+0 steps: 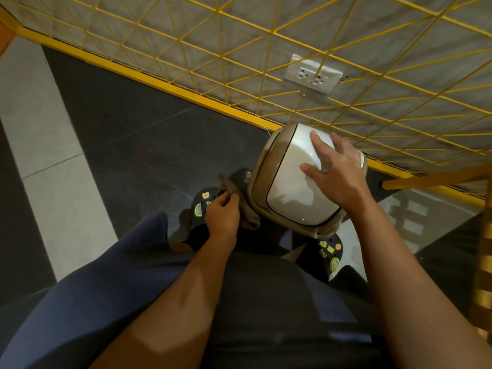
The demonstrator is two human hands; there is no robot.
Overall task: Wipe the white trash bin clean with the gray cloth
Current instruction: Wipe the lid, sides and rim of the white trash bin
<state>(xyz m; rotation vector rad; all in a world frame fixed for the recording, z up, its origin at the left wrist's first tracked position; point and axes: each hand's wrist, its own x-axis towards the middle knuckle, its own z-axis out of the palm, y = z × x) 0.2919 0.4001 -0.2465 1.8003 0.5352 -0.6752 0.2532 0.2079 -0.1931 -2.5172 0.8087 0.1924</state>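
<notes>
Fingers (318, 141) flat on glossy white bin (287, 179); gray cloth (250, 219) in L hand (222, 217)

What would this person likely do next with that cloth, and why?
Probably press the gray cloth against the white trash bin and start wiping its near side. The left hand grips the cloth right beside the bin, though I cannot tell whether it touches yet. The right hand rests spread flat on the bin's top, which seems to steady it.

One bin (287, 193), one cloth (251, 219), two hands (222, 217) (338, 169), two shoes (201, 206) (331, 253), one outlet (312, 75)
</notes>
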